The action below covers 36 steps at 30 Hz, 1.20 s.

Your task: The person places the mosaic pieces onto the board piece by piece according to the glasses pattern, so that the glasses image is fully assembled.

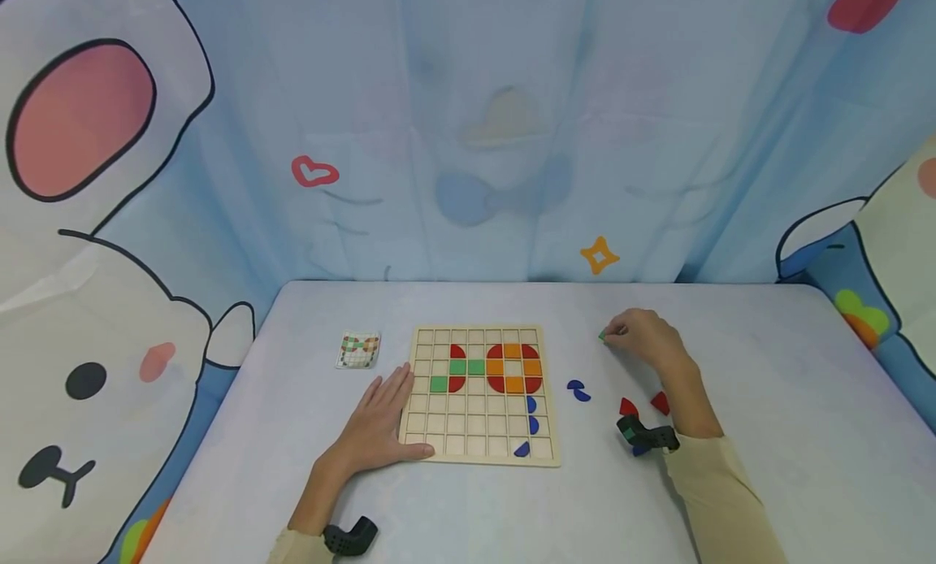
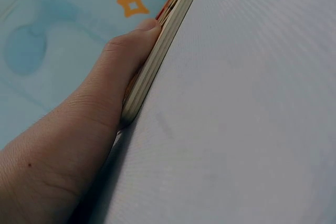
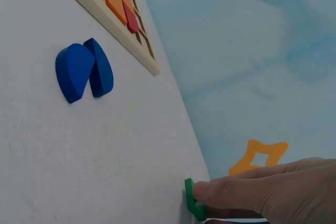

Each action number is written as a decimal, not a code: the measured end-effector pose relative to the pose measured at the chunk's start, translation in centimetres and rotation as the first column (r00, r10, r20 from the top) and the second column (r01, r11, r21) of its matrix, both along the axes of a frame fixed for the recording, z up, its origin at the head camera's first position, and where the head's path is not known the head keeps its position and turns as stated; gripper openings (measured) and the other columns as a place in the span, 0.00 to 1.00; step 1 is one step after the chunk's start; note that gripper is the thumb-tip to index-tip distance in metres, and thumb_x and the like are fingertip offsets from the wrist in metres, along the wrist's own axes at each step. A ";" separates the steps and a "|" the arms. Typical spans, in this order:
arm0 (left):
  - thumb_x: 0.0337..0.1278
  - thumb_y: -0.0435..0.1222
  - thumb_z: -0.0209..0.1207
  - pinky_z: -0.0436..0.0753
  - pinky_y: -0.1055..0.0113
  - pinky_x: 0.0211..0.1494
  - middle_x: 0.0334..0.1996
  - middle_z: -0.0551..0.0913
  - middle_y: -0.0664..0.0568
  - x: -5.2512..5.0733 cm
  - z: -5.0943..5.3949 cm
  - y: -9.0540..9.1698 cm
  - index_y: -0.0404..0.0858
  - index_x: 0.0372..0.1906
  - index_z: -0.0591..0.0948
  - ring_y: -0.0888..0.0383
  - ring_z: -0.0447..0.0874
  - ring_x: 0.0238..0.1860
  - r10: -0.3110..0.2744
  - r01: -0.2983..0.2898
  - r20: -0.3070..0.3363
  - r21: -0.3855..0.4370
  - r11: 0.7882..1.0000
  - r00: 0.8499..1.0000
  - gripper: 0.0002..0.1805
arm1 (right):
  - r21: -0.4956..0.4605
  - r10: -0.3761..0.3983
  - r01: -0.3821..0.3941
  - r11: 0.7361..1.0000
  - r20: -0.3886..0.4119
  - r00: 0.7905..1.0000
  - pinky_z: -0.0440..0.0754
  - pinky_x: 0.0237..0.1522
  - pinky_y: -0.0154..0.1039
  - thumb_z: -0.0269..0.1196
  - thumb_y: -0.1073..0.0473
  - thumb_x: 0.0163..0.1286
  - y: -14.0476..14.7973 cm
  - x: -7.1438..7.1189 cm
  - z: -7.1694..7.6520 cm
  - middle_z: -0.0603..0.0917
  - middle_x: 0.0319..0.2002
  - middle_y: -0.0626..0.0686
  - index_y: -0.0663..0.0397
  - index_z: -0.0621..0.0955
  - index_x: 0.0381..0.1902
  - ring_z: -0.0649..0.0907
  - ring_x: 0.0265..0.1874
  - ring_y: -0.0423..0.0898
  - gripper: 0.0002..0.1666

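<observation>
A wooden grid board point(image 1: 456, 424) lies on the table, holding red quarter-circles, orange squares point(image 1: 513, 351), green squares point(image 1: 439, 384) and several blue half-round pieces point(image 1: 531, 404). My left hand point(image 1: 374, 430) rests at its lower left, fingers straight along the left edge, thumb point(image 2: 131, 45) over the front edge. Right of the board, at the back, my right hand point(image 1: 649, 338) pinches a green block point(image 3: 193, 202) between thumb and fingers, close to the tabletop. Part of that block is hidden by the fingertips. Two blue half-round pieces point(image 3: 75, 72) lean together between board and right hand.
A small pattern card point(image 1: 358, 350) lies left of the board. Red pieces point(image 1: 629, 407) lie near my right forearm, and a blue piece point(image 1: 640, 450) shows partly beneath the black wrist camera point(image 1: 651, 436). A blue printed curtain point(image 1: 483, 247) hangs behind the table.
</observation>
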<state>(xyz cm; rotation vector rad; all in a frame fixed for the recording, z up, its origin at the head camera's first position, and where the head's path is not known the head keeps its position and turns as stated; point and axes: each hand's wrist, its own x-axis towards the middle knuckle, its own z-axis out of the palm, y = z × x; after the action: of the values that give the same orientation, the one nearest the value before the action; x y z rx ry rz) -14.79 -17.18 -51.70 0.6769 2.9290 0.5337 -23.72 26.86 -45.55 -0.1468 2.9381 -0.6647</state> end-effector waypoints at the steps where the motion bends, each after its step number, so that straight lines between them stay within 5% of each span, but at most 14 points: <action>1: 0.40 0.73 0.58 0.46 0.51 0.80 0.80 0.44 0.52 0.0 0.0 0.0 0.39 0.78 0.47 0.56 0.41 0.80 0.001 -0.001 -0.002 0.003 1.000 1.000 0.66 | -0.001 -0.002 0.002 1.000 -0.004 1.000 0.81 0.36 0.48 0.66 0.61 0.64 -0.1 0.0 0.0 0.86 0.39 0.62 0.60 0.87 0.34 0.81 0.37 0.55 0.07; 10: 0.39 0.74 0.58 0.45 0.51 0.81 0.80 0.43 0.53 0.0 0.2 0.0 0.40 0.78 0.47 0.56 0.40 0.80 0.001 -0.001 0.010 0.015 1.000 1.000 0.67 | 0.013 -0.016 0.017 1.000 -0.024 1.000 0.75 0.28 0.38 0.66 0.63 0.62 -0.3 0.1 -0.1 0.85 0.34 0.60 0.59 0.84 0.28 0.77 0.30 0.51 0.05; 20: 0.39 0.73 0.58 0.48 0.50 0.80 0.79 0.45 0.52 0.0 -0.1 0.0 0.38 0.77 0.49 0.55 0.43 0.80 -0.010 0.010 -0.024 0.027 1.000 1.000 0.66 | 0.002 -0.020 0.020 1.000 -0.019 1.000 0.75 0.31 0.42 0.66 0.64 0.62 -0.5 -0.2 -0.7 0.83 0.34 0.58 0.57 0.83 0.27 0.77 0.33 0.51 0.04; 28: 0.39 0.75 0.56 0.44 0.52 0.81 0.80 0.41 0.54 -0.2 0.0 0.1 0.41 0.78 0.45 0.58 0.39 0.80 0.005 -0.005 0.008 0.003 1.000 1.000 0.67 | 0.005 -0.029 0.029 1.000 -0.036 0.999 0.76 0.31 0.42 0.66 0.63 0.62 -0.7 -0.4 -0.5 0.83 0.36 0.59 0.59 0.84 0.31 0.77 0.33 0.52 0.04; 32: 0.39 0.75 0.56 0.44 0.52 0.81 0.80 0.42 0.54 -0.2 0.0 0.1 0.41 0.78 0.45 0.58 0.39 0.80 0.009 -0.009 0.008 -0.001 1.000 1.000 0.67 | -0.064 -0.042 0.036 0.997 -0.097 0.994 0.81 0.35 0.45 0.65 0.60 0.64 -2.0 -0.3 0.2 0.83 0.40 0.61 0.60 0.84 0.40 0.80 0.37 0.54 0.09; 36: 0.39 0.75 0.56 0.45 0.51 0.81 0.80 0.42 0.54 -0.1 0.1 0.1 0.41 0.78 0.45 0.58 0.39 0.80 0.004 -0.004 0.014 0.003 1.000 1.000 0.67 | -0.151 0.035 -0.069 0.986 -0.216 0.976 0.84 0.42 0.48 0.65 0.60 0.65 -5.0 0.0 1.5 0.84 0.42 0.59 0.59 0.84 0.43 0.82 0.41 0.54 0.10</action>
<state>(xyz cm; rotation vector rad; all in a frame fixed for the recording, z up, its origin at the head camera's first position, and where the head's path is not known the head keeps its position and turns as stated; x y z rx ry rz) -14.94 -17.09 -51.63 0.6645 2.9180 0.5405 -23.68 21.88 -44.08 -0.3289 3.0674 -0.9285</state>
